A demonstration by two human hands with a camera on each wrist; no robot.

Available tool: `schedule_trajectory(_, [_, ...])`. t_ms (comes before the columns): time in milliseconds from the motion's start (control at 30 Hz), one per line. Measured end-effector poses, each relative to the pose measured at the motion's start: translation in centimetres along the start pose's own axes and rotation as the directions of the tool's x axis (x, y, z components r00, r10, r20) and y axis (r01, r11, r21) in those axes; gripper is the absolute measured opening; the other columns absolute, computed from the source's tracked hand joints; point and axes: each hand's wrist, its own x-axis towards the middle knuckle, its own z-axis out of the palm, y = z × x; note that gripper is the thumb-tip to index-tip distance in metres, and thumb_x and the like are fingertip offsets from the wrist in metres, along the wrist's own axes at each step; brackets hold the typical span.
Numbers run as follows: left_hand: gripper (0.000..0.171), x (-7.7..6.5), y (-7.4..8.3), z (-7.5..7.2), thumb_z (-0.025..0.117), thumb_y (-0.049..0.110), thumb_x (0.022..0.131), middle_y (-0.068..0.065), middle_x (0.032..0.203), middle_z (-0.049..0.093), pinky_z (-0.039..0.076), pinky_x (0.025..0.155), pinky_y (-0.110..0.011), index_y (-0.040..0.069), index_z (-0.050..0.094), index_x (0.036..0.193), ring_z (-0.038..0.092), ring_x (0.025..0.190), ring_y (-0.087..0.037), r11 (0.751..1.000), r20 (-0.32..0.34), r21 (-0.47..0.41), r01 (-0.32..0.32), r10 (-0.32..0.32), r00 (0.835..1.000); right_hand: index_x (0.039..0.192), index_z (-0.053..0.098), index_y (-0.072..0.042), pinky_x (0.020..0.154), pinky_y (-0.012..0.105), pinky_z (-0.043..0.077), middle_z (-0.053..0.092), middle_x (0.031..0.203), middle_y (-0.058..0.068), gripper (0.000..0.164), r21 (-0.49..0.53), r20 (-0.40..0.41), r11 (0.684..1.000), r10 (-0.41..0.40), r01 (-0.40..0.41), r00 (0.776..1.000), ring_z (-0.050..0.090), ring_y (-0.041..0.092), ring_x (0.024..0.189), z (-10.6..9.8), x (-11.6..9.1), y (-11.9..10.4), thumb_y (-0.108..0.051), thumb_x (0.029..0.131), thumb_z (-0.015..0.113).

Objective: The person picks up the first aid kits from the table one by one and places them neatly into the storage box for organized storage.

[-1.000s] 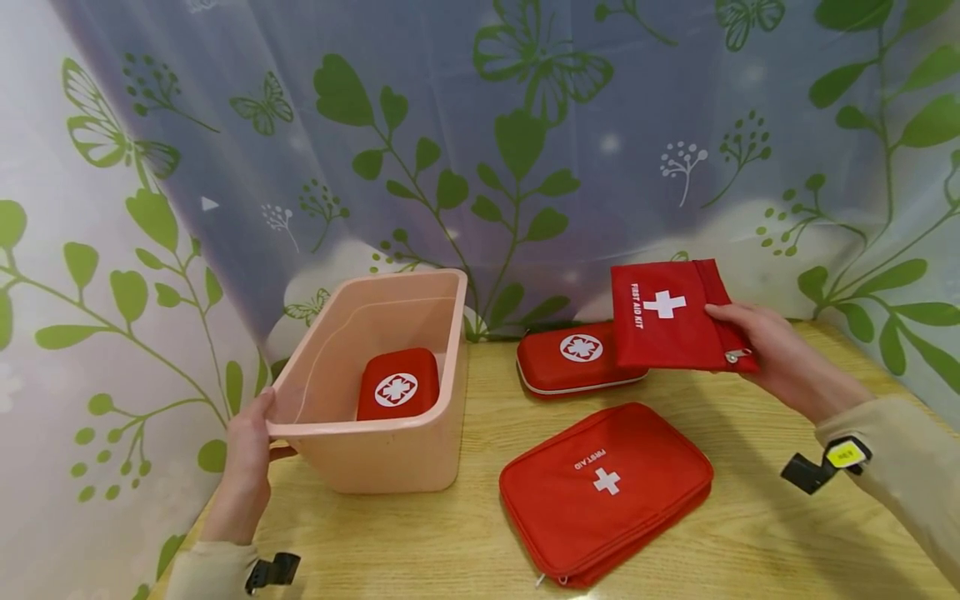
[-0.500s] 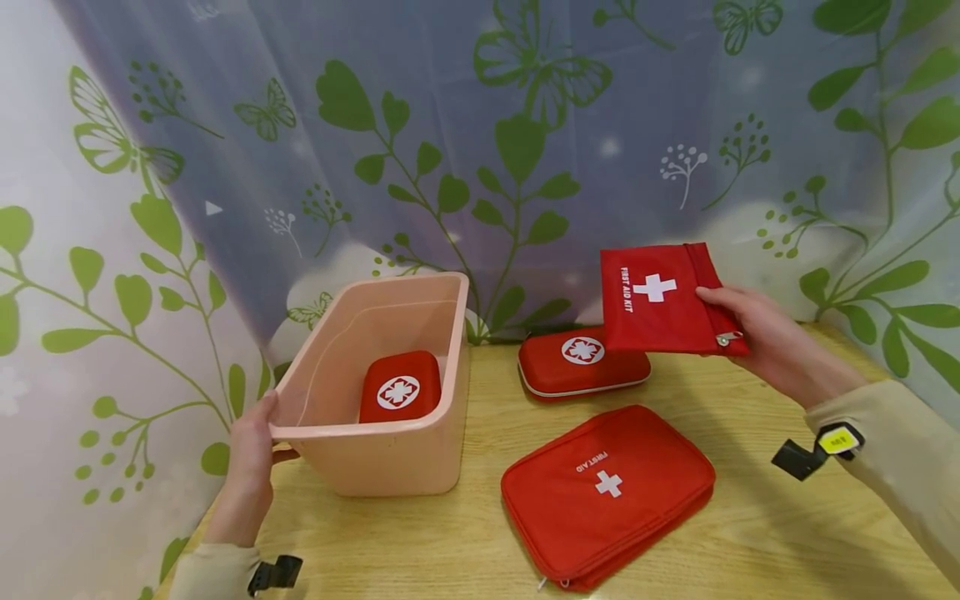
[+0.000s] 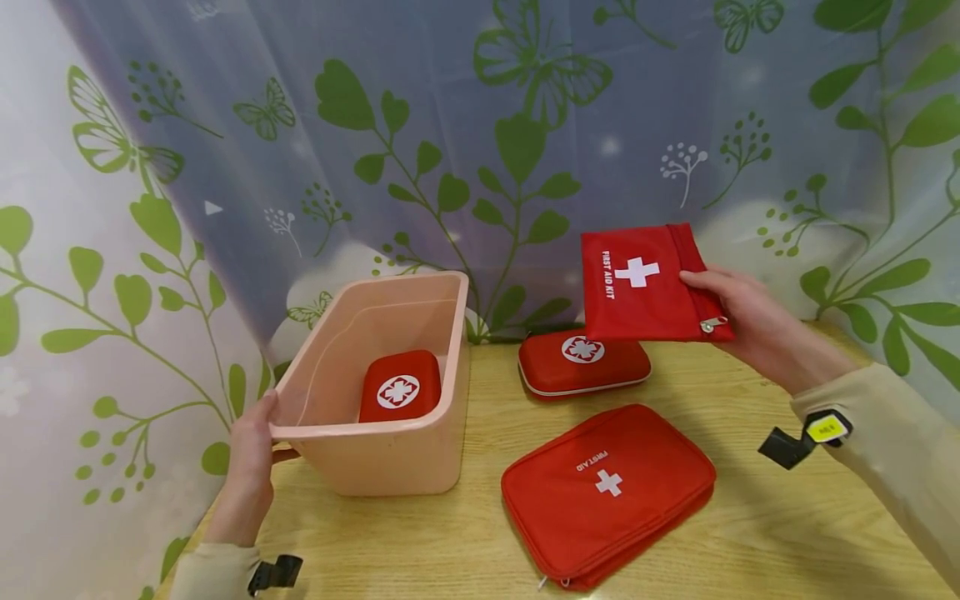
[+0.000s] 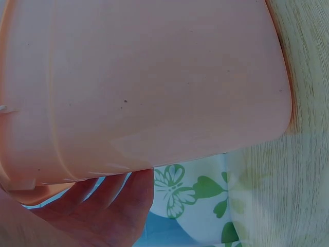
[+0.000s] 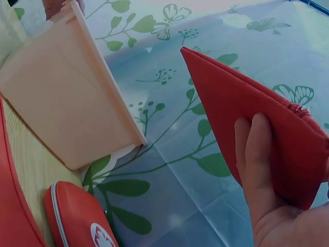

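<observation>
Above the pale wood tabletop (image 3: 397, 546), my right hand (image 3: 761, 325) is pinching a flat, square red fabric pouch (image 3: 637, 292) with a white cross — it's up in the air, well apart from the pink plastic bin (image 3: 397, 462). My left hand (image 3: 250, 462) grips that bin's near-left corner — rounded red case (image 3: 400, 387) sitting inside.

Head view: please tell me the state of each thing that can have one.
Pink bin: open-topped, gripped by the left hand.
Red case inside the bin: looks closed.
First aid kit pouch: lifted, held in the right hand; whether zipped, unclear.
Rear red case: looks closed, lying on the table.
Large red bag: looks closed, lying flat.
</observation>
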Motion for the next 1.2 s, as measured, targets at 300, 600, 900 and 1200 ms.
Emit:
schedule_trajectory(300, [0.063, 0.0, 0.0, 0.0, 0.035, 0.046, 0.103, 0.009, 0.093, 0.061, 0.053, 0.062, -0.031, -0.003, 0.044, 0.142, 0.060, 0.076, -0.002, 1.000, 0.015, 0.011, 0.000, -0.001, 1.000, 0.130, 0.040, -0.012, 0.075, 0.029, 0.056, 0.065, 0.106, -0.001, 0.035, 0.048, 0.068, 0.998, -0.049, 0.045, 0.996, 0.066, 0.014, 0.089, 1.2, 0.2, -0.2, -0.024, 0.101, 0.056])
schedule_trajectory(600, [0.064, 0.0, 0.1, 0.0, 0.035, 0.047, 0.103, 0.010, 0.092, 0.061, 0.053, 0.062, -0.031, -0.002, 0.044, 0.142, 0.060, 0.076, -0.002, 1.000, 0.017, 0.008, -0.004, 0.004, 1.000, 0.131, 0.040, -0.010, 0.074, 0.030, 0.056, 0.064, 0.108, -0.001, 0.036, 0.005, 0.068, 0.998, -0.058, 0.058, 0.996, 0.066, 0.015, 0.089, 2.6, 0.4, -0.1, -0.022, 0.101, 0.056])
schedule_trajectory(900, [0.063, 0.1, 0.0, -0.1, 0.035, 0.047, 0.103, 0.006, 0.098, 0.060, 0.053, 0.063, -0.032, -0.002, 0.043, 0.143, 0.060, 0.078, -0.003, 1.000, 0.020, 0.011, -0.001, 0.001, 1.000, 0.137, 0.037, -0.016, 0.080, 0.032, 0.056, 0.051, 0.126, 0.004, 0.044, -0.064, 0.047, 0.998, -0.017, 0.020, 0.999, 0.063, 0.015, 0.099, 4.3, 0.8, 0.2, -0.026, 0.100, 0.058])
schedule_trajectory(1200, [0.063, 0.1, 0.0, -0.1, 0.034, 0.048, 0.103, 0.008, 0.097, 0.060, 0.053, 0.064, -0.031, -0.001, 0.044, 0.143, 0.059, 0.079, -0.003, 1.000, 0.018, 0.011, 0.001, -0.001, 1.000, 0.145, 0.029, -0.010, 0.085, 0.034, 0.055, 0.044, 0.133, 0.009, 0.054, -0.047, 0.074, 0.999, -0.022, 0.026, 0.997, 0.062, 0.019, 0.105, 6.1, 1.6, 0.8, -0.022, 0.100, 0.057])
